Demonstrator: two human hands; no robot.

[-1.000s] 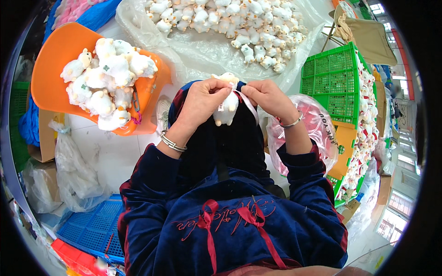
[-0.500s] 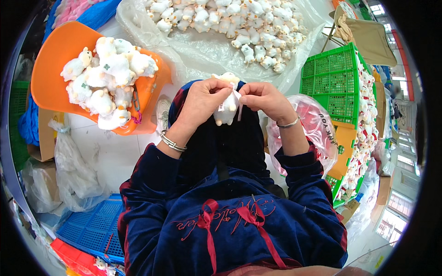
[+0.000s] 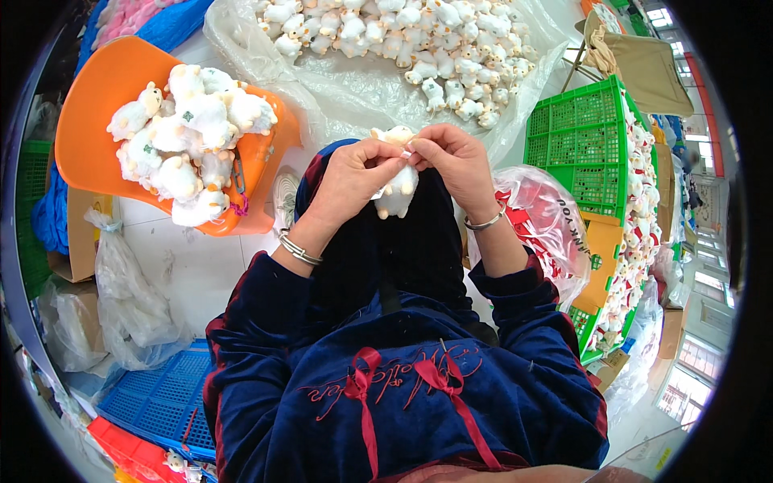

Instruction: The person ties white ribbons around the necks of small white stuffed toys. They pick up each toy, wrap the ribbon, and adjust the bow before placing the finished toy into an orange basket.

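Observation:
A small white plush animal (image 3: 394,199) with a cream head is upright above my lap, between my two hands. My left hand (image 3: 354,175) is closed in a pinch at the toy's neck, on a thin pale ribbon (image 3: 407,154). From the other side, my right hand (image 3: 456,167) pinches the same ribbon, its fingertips almost touching those of the left. The fingers partly cover the toy's neck and the ribbon, so any loop or knot there cannot be made out.
An orange chair (image 3: 97,105) at the left bears a heap of white plush toys (image 3: 189,121). More lie on a clear plastic sheet (image 3: 322,105) ahead. Green crates (image 3: 576,153) and a clear bag of red pieces (image 3: 539,229) stand at the right, a blue crate (image 3: 165,398) lower left.
My right hand has moved inward and up to meet the left at the toy's neck. The ribbon strand that hung along the toy's right side is now gathered between the fingertips.

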